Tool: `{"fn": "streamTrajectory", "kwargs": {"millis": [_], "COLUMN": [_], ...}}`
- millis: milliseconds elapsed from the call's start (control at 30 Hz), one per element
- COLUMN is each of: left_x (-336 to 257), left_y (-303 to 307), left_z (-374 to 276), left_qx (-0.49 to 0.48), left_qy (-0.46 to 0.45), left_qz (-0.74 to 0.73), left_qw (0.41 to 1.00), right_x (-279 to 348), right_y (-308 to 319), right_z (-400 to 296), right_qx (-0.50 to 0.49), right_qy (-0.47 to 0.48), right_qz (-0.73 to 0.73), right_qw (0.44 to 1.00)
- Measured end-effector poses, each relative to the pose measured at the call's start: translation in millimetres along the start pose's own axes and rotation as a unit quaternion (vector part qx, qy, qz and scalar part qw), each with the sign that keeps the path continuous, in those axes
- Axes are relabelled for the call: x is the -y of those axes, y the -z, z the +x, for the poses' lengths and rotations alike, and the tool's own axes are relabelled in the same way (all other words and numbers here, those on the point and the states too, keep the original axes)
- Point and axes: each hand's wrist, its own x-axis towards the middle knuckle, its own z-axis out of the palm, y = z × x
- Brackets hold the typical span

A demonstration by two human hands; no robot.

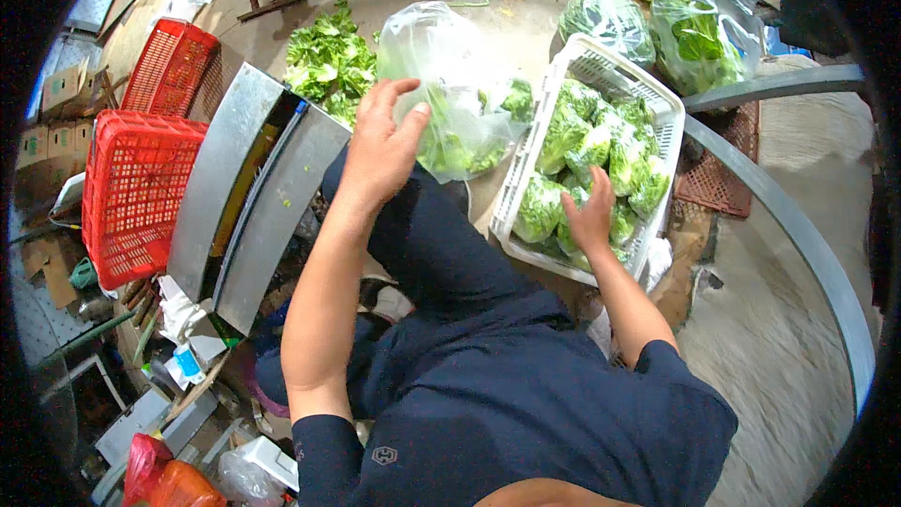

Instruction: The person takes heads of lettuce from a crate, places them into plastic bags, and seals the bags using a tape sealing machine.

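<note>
My left hand [388, 137] is raised with thumb and fingers apart, beside a clear plastic bag [450, 134] that holds some leafy greens. Nothing shows in its grasp. Over the near part of a white plastic crate [503, 208], my right hand [591, 211] reaches with spread fingers above film-wrapped lettuce heads [588, 148]; whether its fingertips touch one is unclear. Loose lettuce leaves [329, 56] lie on the floor beyond the left hand. A metal wrapping bench [264, 204] with a slot along its middle stands to the left.
Red plastic crates [144, 190] stand at the far left. Bagged greens [704, 42] and another full bag [607, 24] sit behind the white crate. A curved-looking metal rail [788, 211] runs along the right. Plastic bags [169, 479] and clutter lie at the lower left.
</note>
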Motion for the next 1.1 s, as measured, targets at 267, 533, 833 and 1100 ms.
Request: {"fn": "streamTrajectory", "kwargs": {"millis": [267, 533, 833, 1100], "left_x": [1, 75, 66, 34], "left_y": [-80, -115, -116, -95], "left_z": [70, 95, 81, 80], "left_qx": [0.128, 0.177, -0.054, -0.117], "left_qy": [0.159, 0.337, 0.292, 0.374], "left_qz": [0.022, -0.104, -0.057, -0.338], "left_qw": [0.979, 0.919, 0.953, 0.856], "right_x": [91, 133, 98, 77], "right_y": [-164, -129, -271, -293], "right_z": [168, 165, 202, 271], "right_qx": [0.147, 0.442, 0.337, 0.454], "right_qy": [0.01, -0.19, -0.096, -0.021], "right_qz": [0.453, 0.68, 0.157, -0.05], "right_qw": [0.879, 0.554, 0.923, 0.889]}}
